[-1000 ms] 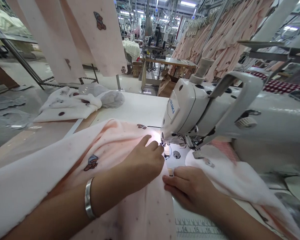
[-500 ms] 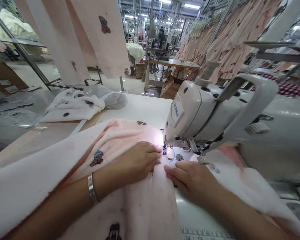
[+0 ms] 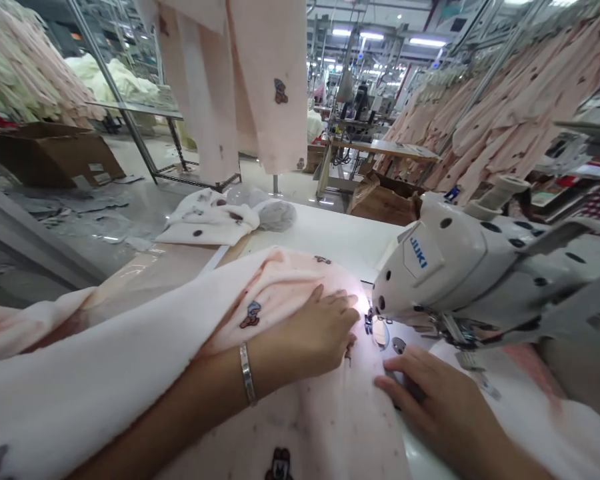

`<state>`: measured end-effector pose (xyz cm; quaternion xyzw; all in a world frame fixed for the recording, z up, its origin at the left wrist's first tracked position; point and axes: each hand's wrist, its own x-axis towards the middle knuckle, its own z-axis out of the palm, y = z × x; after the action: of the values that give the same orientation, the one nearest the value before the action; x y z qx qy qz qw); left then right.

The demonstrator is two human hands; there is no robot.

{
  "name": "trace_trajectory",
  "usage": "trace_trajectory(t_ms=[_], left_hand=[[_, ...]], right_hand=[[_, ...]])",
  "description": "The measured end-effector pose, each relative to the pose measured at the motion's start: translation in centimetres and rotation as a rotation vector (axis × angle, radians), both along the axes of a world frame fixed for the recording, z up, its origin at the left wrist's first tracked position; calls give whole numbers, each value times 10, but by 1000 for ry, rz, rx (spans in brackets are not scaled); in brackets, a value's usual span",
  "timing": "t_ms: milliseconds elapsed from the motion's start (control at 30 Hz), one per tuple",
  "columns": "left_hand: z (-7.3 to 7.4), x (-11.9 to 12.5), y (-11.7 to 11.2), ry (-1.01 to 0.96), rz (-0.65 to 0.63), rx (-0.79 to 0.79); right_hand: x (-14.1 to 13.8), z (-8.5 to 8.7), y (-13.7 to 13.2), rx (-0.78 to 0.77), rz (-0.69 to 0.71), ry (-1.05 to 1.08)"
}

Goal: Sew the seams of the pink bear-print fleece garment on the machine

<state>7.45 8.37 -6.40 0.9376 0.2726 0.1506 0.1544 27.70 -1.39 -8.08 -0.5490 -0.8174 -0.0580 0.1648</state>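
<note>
A pink fleece fabric (image 3: 260, 293) with small cartoon prints lies across the sewing table and over my left arm. My left hand (image 3: 313, 330), with a silver bracelet on the wrist, lies flat on the fabric, fingers stretched toward the presser foot (image 3: 369, 323) of the white sewing machine (image 3: 455, 267). My right hand (image 3: 433, 393) rests flat at the fabric's right edge, fingers pointing at the needle area. Neither hand grips anything.
A folded white printed cloth and a grey bag (image 3: 215, 220) sit at the table's far left corner. Pink garments hang on racks (image 3: 260, 80) ahead and at right (image 3: 505, 113). A cardboard box (image 3: 55, 153) stands on the floor at left. More sewing tables stand behind.
The view has swung left and down. Both hands stay flat on the pink fabric by the needle; the left hand's fingers have slid a bit further toward the presser foot.
</note>
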Motion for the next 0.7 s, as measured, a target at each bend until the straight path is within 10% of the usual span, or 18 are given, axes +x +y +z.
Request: trace_trajectory(t_ms=[200, 467, 700], left_hand=[[-14, 0, -4, 28, 23, 46], [-3, 34, 67, -61, -114, 111], [5, 37, 49, -68, 78, 121]], right_hand=[[-6, -4, -1, 12, -31, 51], [45, -17, 40, 137, -222, -41], [23, 2, 5, 102, 52, -8]])
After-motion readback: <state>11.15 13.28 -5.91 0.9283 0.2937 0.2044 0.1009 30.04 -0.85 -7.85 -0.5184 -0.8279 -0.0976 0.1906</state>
